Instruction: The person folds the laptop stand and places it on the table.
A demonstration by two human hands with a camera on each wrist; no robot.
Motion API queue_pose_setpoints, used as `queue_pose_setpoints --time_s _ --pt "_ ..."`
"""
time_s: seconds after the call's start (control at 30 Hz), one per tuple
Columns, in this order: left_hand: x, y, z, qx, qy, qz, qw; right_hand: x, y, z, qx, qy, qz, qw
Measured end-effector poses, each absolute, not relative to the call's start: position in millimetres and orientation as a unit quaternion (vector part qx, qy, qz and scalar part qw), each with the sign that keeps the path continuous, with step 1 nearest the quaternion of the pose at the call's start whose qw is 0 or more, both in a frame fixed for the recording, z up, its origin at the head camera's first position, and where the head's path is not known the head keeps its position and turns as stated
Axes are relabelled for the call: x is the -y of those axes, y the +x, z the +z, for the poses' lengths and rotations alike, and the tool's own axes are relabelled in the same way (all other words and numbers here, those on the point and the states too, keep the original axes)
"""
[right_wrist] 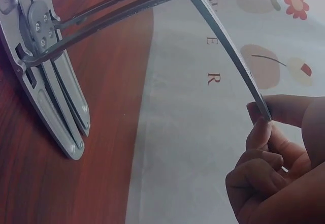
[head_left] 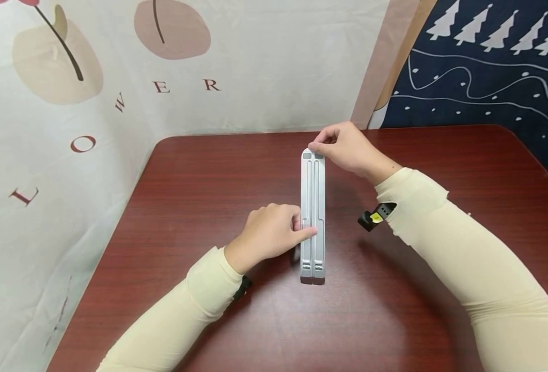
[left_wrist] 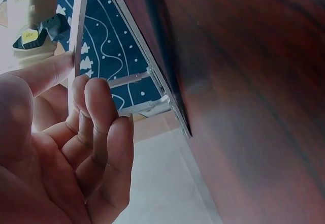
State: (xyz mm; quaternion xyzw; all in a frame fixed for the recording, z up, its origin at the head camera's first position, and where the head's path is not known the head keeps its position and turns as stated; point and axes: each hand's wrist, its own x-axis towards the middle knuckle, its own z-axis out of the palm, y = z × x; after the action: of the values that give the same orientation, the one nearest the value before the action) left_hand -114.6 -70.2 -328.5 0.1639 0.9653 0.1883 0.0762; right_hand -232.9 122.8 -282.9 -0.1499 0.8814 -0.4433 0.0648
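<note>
A silver folding laptop stand (head_left: 313, 196) stands on the table with its two sides folded close together lengthwise. Seen from the side, its upper bar (left_wrist: 78, 23) is raised at an angle above the lower rails (right_wrist: 45, 102), with thin struts (right_wrist: 111, 23) joining them. My left hand (head_left: 271, 232) grips the raised bar near its nearer end, thumb on top and fingers beneath. At the far end, my right hand (head_left: 348, 147) pinches the bar's tip between thumb and fingertips, its other fingers curled.
The dark red wooden table (head_left: 185, 181) meets a pale printed curtain (head_left: 274, 67) at the back and left. A navy cloth with white trees (head_left: 478, 72) hangs at the right. A small black device (head_left: 376, 217) sticks out from the right sleeve.
</note>
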Motion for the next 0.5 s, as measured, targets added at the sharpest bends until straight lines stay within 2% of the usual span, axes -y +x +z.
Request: queue_pose_setpoints --time_s 0.5 --pt "76 -117 -323 -0.965 0.16 0.184 0.092 -140 -222 -285 -0.89 -0.133 -0.435 0.026"
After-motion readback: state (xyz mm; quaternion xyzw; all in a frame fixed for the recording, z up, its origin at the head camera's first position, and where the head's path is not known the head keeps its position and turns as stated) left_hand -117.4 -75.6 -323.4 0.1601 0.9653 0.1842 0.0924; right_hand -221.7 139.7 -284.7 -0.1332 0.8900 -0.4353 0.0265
